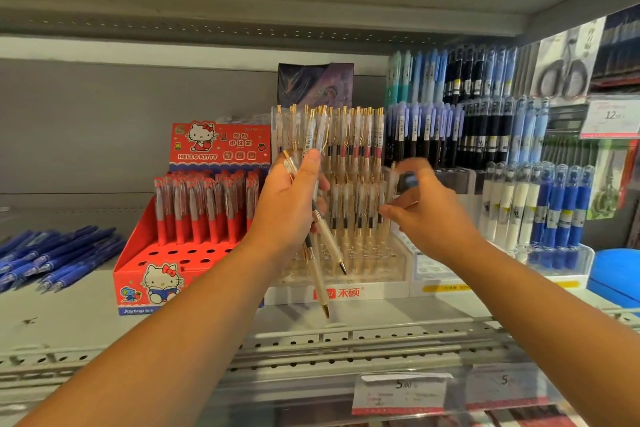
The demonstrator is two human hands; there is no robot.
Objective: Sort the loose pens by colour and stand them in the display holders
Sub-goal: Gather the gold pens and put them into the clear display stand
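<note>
A price label (401, 392) is fixed to the shelf edge nearest. Beyond it, several cream-and-gold pens (329, 239) are held bunched in the left grip (287, 204), tips down, before the clear holder (374, 272). The right grip (433, 215) is blurred beside that holder, so its state cannot be told.

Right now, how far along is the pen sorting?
Done: many gold-clipped pens stand in the clear holder. In hand: the left hand grips several cream pens; the right hand, blurred, is at the holder, contents unclear. Left: that bundle, plus loose blue pens lying on the shelf at left.
</note>
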